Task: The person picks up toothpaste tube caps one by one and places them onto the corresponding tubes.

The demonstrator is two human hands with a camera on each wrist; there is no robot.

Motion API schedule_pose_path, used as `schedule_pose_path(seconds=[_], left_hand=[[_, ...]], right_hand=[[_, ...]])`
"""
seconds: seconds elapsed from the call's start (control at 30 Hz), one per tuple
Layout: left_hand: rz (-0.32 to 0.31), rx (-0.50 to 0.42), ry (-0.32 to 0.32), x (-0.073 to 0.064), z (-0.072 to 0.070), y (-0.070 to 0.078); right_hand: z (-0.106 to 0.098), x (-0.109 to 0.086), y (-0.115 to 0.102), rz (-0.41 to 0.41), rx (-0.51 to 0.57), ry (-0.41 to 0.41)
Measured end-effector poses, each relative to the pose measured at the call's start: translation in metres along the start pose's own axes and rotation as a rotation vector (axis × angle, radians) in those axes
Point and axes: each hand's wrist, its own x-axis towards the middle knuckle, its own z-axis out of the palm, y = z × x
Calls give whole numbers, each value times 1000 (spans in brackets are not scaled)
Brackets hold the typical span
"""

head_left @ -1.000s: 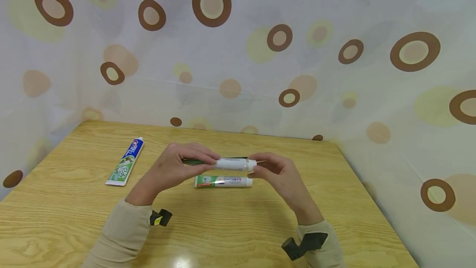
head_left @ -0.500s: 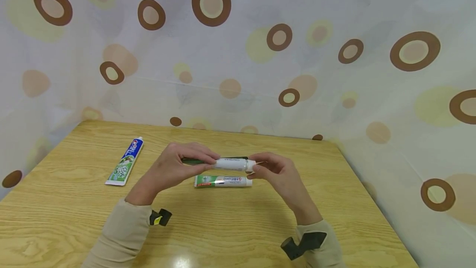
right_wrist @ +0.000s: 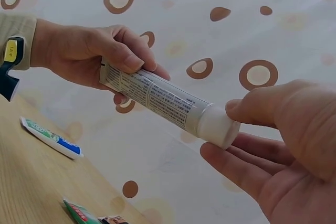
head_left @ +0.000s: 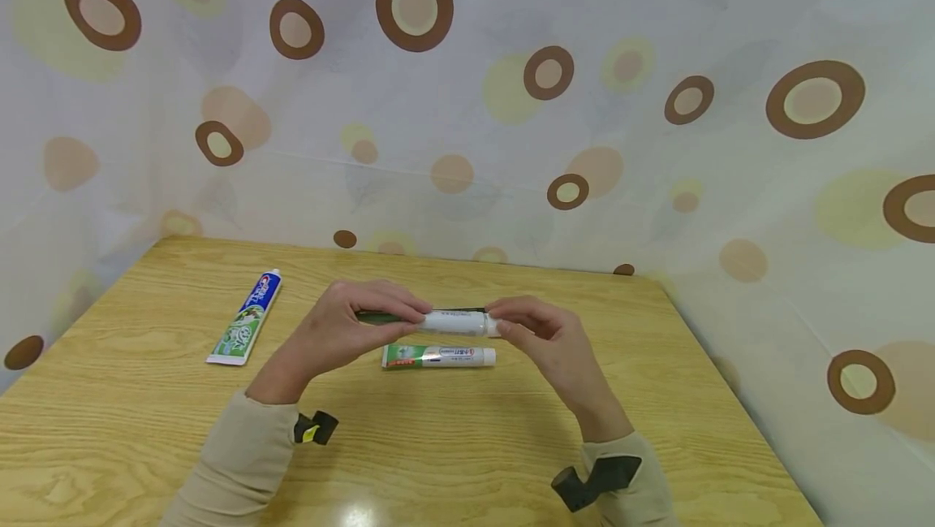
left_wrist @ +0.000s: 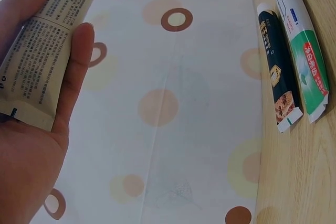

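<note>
A white toothpaste tube (head_left: 454,322) printed with small text is held level above the table between both hands. My left hand (head_left: 332,336) grips it at the flat crimped end, thumb on one face and fingers on the other. At the other end, my right hand (head_left: 558,352) pinches the white screw cap (right_wrist: 218,125) between thumb and fingers; the cap sits on the tube. Below, a white-and-green toothpaste tube (head_left: 438,357) lies on the table. Beside that one is a dark green tube (left_wrist: 278,72), mostly hidden behind the held tube in the head view.
A blue-and-green toothpaste tube (head_left: 248,316) lies slanted on the left of the wooden table (head_left: 409,446). A white sheet (head_left: 467,121) with brown ring patterns rises behind the table and along its sides.
The right thumb and fingers have shifted slightly left and now cover more of the cap. The left hand and the toothpaste tube have stayed in place.
</note>
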Motion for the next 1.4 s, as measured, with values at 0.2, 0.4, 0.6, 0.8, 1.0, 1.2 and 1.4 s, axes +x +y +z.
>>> schedule_pose_path(seconds=[0.2, 0.4, 0.6, 0.8, 1.0, 1.2, 1.4], left_hand=[[-9, 3, 1, -1, -1, 1], [3, 4, -7, 0, 0, 2], [-12, 1, 0, 0, 0, 2], [-7, 4, 7, 0, 0, 2], [8, 11, 10, 0, 2, 2], [-3, 14, 1, 0, 4, 2], [-25, 35, -13, -1, 3, 2]], right_hand=[[0, 0, -1, 6, 40, -40], [0, 0, -1, 11, 8, 3], [0, -1, -2, 25, 9, 3], [0, -1, -3, 42, 5, -28], [1, 0, -4, 38, 4, -15], [1, -1, -5, 62, -24, 6], [0, -2, -6, 77, -41, -1]])
